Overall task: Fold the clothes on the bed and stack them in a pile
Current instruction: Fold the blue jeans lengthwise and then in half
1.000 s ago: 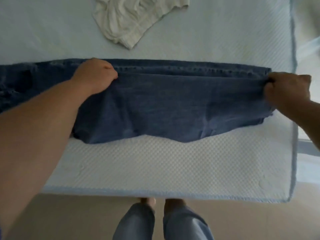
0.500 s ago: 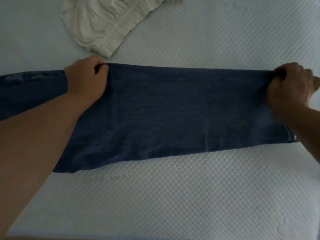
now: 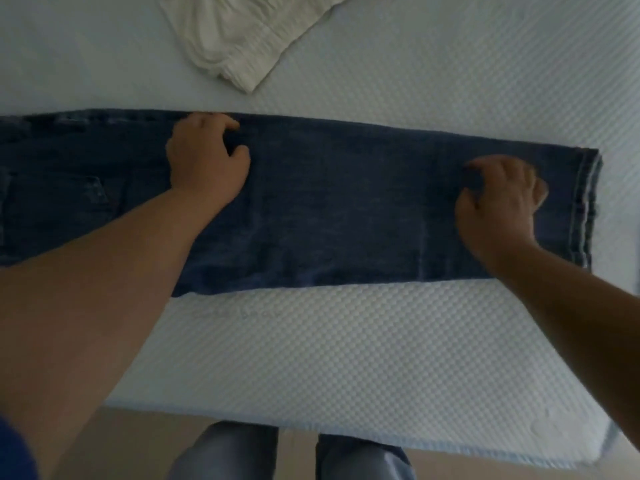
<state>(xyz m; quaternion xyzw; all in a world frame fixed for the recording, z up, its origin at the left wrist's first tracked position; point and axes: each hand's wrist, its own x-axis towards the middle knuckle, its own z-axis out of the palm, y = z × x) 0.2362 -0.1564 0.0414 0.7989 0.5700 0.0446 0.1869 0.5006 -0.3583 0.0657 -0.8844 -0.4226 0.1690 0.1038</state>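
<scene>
Dark blue jeans (image 3: 346, 202) lie flat across the bed, folded lengthwise, with the hems at the right and the pocket end running off the left edge of view. My left hand (image 3: 204, 161) rests on the jeans near their far edge, fingers and thumb curled into the denim. Close to the hems, my right hand (image 3: 498, 199) pinches a small bunch of denim between thumb and fingers. A crumpled cream garment (image 3: 242, 39) lies on the bed beyond the jeans, cut off by the top of the frame.
The white textured mattress (image 3: 346, 358) has a bare strip between the jeans and its near edge. Below that edge are my legs in light blue trousers (image 3: 225, 452) and a beige floor. The mattress's right corner sits at the lower right.
The raised half of the jeans has been laid down flat on the bed. Both hands came down onto the denim, the right one moving inward from the hem.
</scene>
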